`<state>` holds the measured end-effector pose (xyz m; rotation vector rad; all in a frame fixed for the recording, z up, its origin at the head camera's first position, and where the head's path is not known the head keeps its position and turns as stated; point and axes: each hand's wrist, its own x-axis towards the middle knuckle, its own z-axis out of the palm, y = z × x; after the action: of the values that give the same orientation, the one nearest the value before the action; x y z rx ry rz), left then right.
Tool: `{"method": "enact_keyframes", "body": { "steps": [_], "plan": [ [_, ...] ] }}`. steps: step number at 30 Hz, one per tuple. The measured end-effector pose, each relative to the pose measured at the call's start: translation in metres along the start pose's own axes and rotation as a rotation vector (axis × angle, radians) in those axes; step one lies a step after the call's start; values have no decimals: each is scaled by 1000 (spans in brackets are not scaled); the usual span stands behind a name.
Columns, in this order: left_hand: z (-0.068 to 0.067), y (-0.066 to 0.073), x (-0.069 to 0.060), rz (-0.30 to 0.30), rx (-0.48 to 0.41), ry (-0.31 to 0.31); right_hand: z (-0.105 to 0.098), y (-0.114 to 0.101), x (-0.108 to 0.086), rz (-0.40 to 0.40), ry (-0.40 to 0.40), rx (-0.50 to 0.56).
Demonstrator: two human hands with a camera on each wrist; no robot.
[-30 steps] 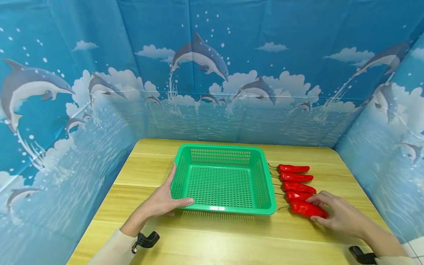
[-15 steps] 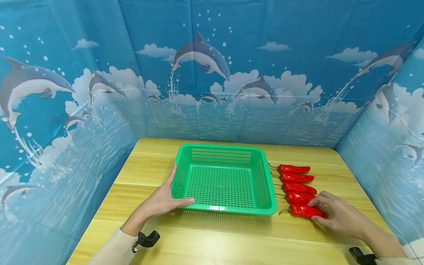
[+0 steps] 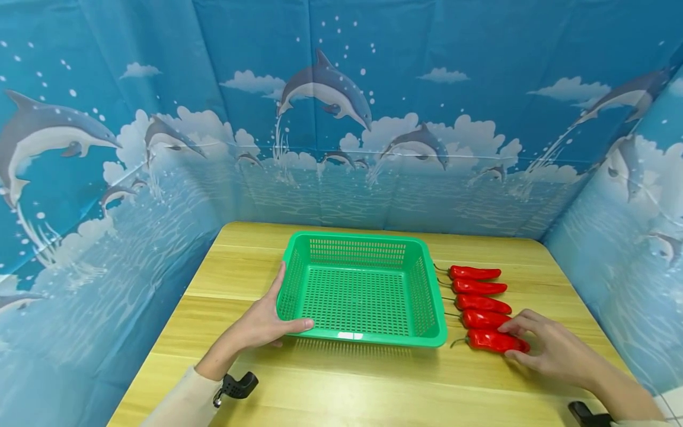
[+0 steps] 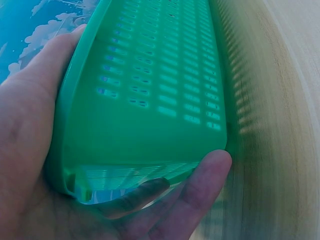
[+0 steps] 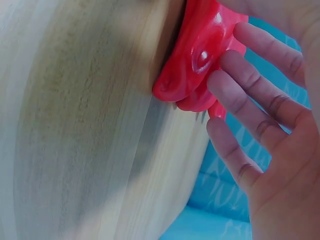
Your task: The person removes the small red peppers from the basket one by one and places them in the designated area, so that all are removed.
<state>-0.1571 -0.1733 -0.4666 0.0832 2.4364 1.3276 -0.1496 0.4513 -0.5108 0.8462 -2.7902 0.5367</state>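
My left hand grips the near left corner of a green plastic basket. Its thumb lies on the rim, and in the left wrist view the other fingers curl beneath the basket's corner. Several red peppers with thin stems lie in a row to the right of the basket, stems pointing left. My right hand pinches the tip end of the nearest red pepper, thumb on the near side and fingertips on the far side. That pepper still lies on the table.
The wooden table has a light yellow grain. A blue curtain printed with dolphins hangs behind it and along both sides. Black wrist straps with small devices sit at both wrists.
The nearest pepper's stem end has shifted slightly toward me, widening the gap to the pepper beside it. Both hands stay nearly in place, and the whole view has drifted very slightly.
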Motion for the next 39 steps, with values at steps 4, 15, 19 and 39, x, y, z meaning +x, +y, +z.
{"method": "enact_keyframes", "body": {
  "steps": [4, 15, 19, 39],
  "plan": [
    [0, -1, 0, 2, -8, -3, -2, -3, 1, 2, 30, 4],
    [0, -2, 5, 2, -12, -4, -5, -14, 6, 2, 107, 16],
    [0, -2, 5, -1, -15, -10, -4, -18, 8, -12, 127, 21],
    [5, -1, 11, -1, 9, -5, 1, -49, 27, -44, 150, 28]
  ]
}}
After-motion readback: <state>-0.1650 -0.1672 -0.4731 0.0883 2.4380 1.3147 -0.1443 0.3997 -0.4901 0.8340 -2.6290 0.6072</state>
